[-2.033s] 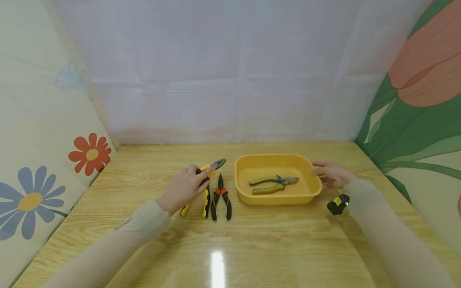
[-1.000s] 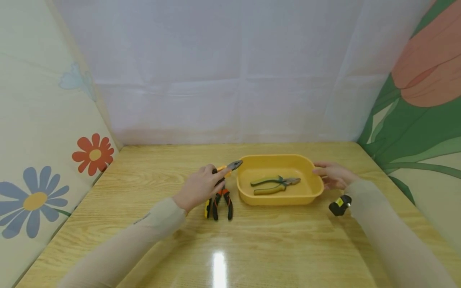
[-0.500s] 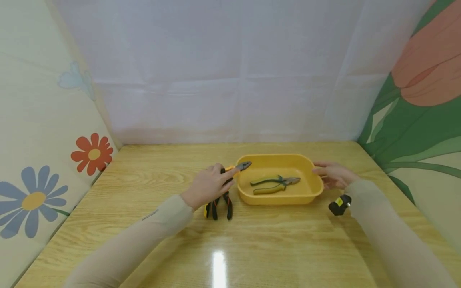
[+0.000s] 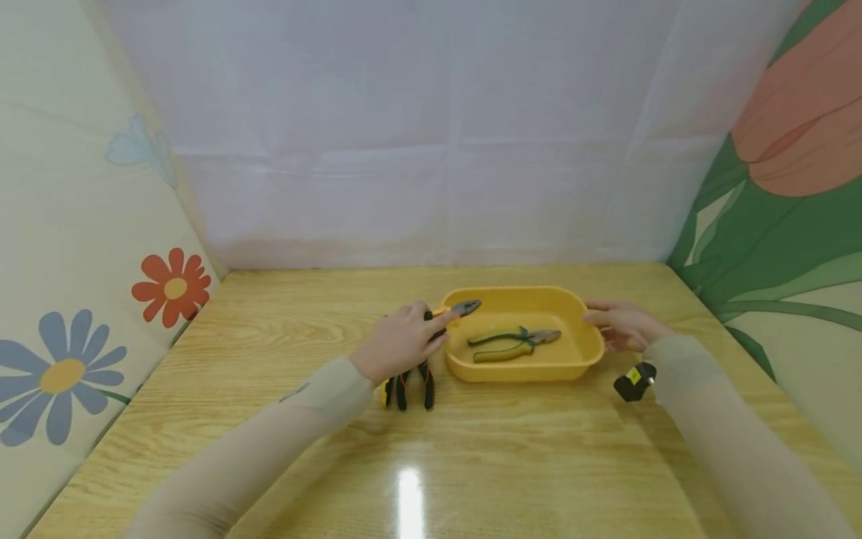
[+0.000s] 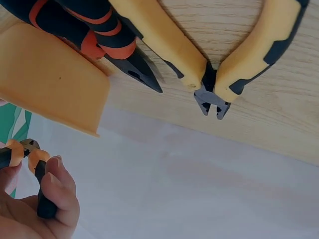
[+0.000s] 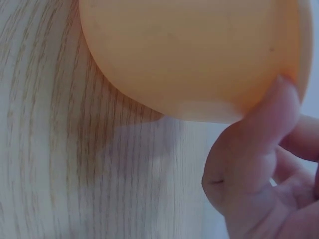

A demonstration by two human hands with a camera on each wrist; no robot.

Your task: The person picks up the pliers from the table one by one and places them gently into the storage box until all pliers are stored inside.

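Observation:
My left hand (image 4: 399, 340) grips a pair of pliers with orange and black handles (image 5: 41, 172). Their grey metal nose (image 4: 466, 308) points right, over the left rim of a yellow plastic bin (image 4: 525, 372). Inside the bin lie pliers with green-yellow handles (image 4: 505, 352). At the bin's right end, my right hand (image 4: 626, 327) holds the rim, its thumb (image 6: 271, 117) on the outer wall. Partly under my left hand in the head view lie black and red needle-nose pliers (image 4: 428, 389). Beside them are yellow and black pliers (image 5: 174, 45), mostly hidden in the head view.
All this stands on a wood-grain table (image 4: 525, 464). A white cloth (image 4: 404, 150) closes off the back, and flower-print panels (image 4: 87, 247) flank both sides. A small black box with a yellow mark (image 4: 633, 382) is by my right wrist.
My left hand has moved right with the orange and black pliers, from left of the bin to over its left rim. My right hand keeps its hold at the bin's right end.

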